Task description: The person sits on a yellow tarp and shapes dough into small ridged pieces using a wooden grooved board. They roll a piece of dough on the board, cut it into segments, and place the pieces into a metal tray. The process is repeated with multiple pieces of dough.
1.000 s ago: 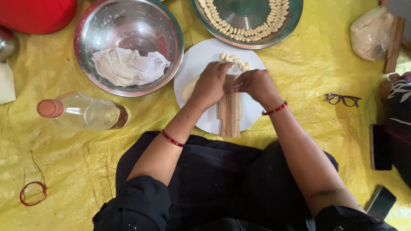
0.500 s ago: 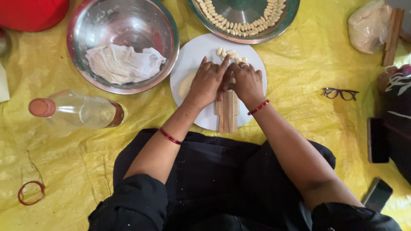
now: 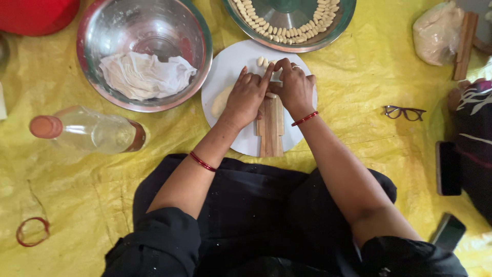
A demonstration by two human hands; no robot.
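Home food-making spot on the floor, not a fitted kitchen. A yellow plastic sheet (image 3: 359,128) covers the floor. On it, a white plate (image 3: 230,72) is the landmark: steel bowl (image 3: 102,31) beside it, steel tray of shaped dough pieces (image 3: 287,33) just beyond, oil bottle (image 3: 92,131) near, eyeglasses (image 3: 405,112) apart.

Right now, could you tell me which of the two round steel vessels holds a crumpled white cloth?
The deep steel bowl at upper left; the shallow steel tray holds dough pieces.
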